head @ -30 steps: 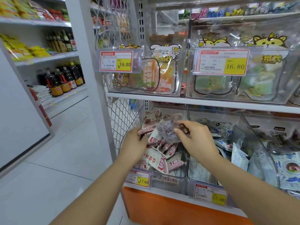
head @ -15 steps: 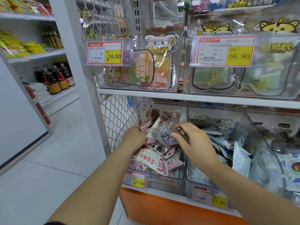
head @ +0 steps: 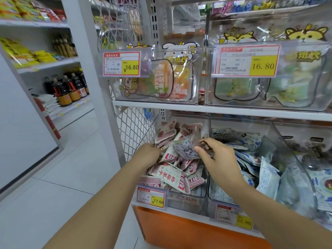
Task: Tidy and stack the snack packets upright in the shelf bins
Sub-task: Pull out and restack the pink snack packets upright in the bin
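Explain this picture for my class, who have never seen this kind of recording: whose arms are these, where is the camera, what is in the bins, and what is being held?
No machine here: a person wears a wide-angle camera on the head, looking forward and down, so the two bare arms coming in from the bottom are the wearer's own. This is the only view.

The person stands at a shop shelf holding clear plastic bins. The lower left bin is heaped with red-and-white snack packets, lying jumbled rather than upright. The bin to its right holds blue-and-white packets.

The right hand pinches a clear packet with dark contents above the heap. The left hand is pushed in among the red-and-white packets at the bin's left side; its fingers are hidden, so what it grips cannot be told.

The yellow-and-red cards are price tags.
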